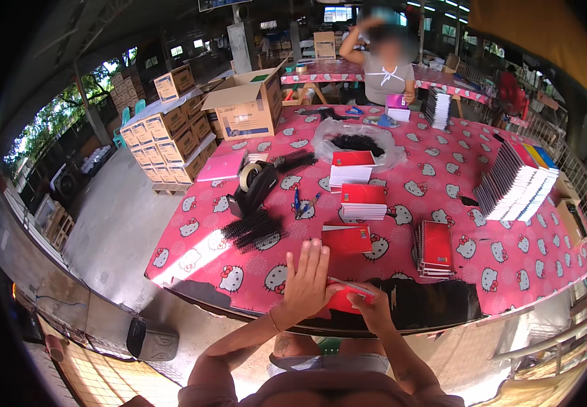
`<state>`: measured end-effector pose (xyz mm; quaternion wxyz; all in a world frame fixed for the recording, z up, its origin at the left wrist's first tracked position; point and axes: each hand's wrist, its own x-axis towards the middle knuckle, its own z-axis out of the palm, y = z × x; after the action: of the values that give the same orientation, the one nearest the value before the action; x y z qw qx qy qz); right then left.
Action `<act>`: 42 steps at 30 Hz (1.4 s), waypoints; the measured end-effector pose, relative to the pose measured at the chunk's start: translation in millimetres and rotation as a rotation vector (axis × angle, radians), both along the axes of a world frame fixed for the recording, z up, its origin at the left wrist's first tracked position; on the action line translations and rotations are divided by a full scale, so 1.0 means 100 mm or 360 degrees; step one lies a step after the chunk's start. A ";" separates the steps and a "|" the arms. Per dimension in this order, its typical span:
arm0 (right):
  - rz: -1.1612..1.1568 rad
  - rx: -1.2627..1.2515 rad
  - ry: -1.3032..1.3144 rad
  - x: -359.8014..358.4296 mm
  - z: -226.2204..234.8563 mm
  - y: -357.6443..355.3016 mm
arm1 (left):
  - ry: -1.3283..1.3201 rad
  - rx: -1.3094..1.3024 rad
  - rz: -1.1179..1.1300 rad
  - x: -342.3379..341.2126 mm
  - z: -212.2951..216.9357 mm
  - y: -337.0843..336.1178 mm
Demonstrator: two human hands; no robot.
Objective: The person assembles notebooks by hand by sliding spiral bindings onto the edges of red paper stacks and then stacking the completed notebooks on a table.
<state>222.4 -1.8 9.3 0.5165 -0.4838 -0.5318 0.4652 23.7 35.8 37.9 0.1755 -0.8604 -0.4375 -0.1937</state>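
The right hand (369, 306) has its grip clamped on a red notebook (348, 296) at its near right corner, while the left hand (305, 279) lies flat on the cover with fingers spread and closed on nothing, seemingly to pin the book steady against the bench (442, 178). The notebook sits right at the bench's near edge, partly overhanging it, so the book has little support toward the person.

Just beyond the notebook lies another single red notebook (346, 239), and farther on two white-paged stacks (357, 183) with red covers. To the notebook's right stands a short pile of red books (434, 247); a dark sheet (436, 303) covers the edge beside it. Left of the notebook lie black binding combs (253, 229), with a tape dispenser (253, 182) beyond them. Open pink cloth between the notebook and the combs leaves room to slide leftward.
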 end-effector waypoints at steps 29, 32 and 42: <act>0.0608 -0.0027 -0.0239 0.24 0.16 0.06 | -0.0529 -0.0296 -0.0572 0.05 0.00 -0.09; 0.0407 0.0728 -0.0714 0.61 1.18 0.12 | -0.0552 -0.0319 -0.0557 -0.08 0.09 -0.13; -0.0953 0.1495 -0.1020 2.23 2.44 -0.77 | -0.0632 -0.0386 -0.0568 -0.04 0.09 -0.21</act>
<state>445.3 -79.1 253.5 0.5964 -0.4485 -0.6488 -0.1493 19.3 15.2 46.8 -0.0545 -0.8837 -0.3248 -0.3326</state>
